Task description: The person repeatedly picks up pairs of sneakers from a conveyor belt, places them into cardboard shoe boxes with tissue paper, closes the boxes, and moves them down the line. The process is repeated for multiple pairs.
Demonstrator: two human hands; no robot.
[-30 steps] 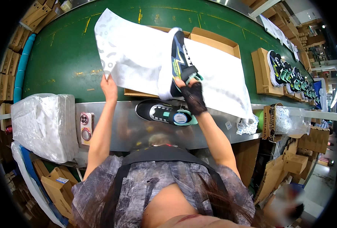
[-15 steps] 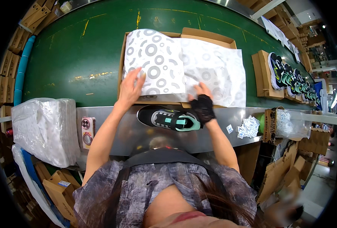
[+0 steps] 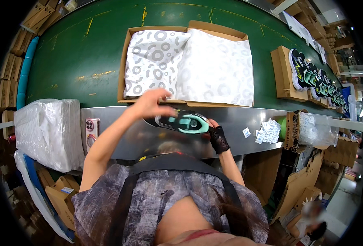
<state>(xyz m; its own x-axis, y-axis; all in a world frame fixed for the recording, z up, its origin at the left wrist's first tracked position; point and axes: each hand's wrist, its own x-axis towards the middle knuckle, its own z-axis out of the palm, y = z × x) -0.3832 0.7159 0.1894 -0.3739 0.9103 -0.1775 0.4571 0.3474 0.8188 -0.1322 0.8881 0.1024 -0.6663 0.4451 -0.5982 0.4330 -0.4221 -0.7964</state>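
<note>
A black and mint-green sneaker [image 3: 178, 123] is over the metal edge of the workbench, its heel opening turned up toward me. My right hand [image 3: 218, 137], in a black fingerless glove, grips it at the heel. My left hand [image 3: 150, 104] hovers above the toe half, fingers apart and partly blurred, hiding some of the upper. Just beyond lies an open cardboard shoebox [image 3: 121, 85]. Wrapping paper [image 3: 218, 67] with grey rings is spread across the box, covering what is inside.
Small white packets [image 3: 268, 131] lie to the right beside a cardboard bin [image 3: 292, 130] holding more. Several sneakers [image 3: 302, 74] stand in a row at far right. A phone [image 3: 91, 131] and a plastic-wrapped stack [image 3: 46, 133] sit to the left. Another person [image 3: 306, 225] is at lower right.
Both hands have left the paper and come back to the sneaker. My right hand has taken its heel and tilted it. The paper lies flatter and the box sits slightly farther left.
</note>
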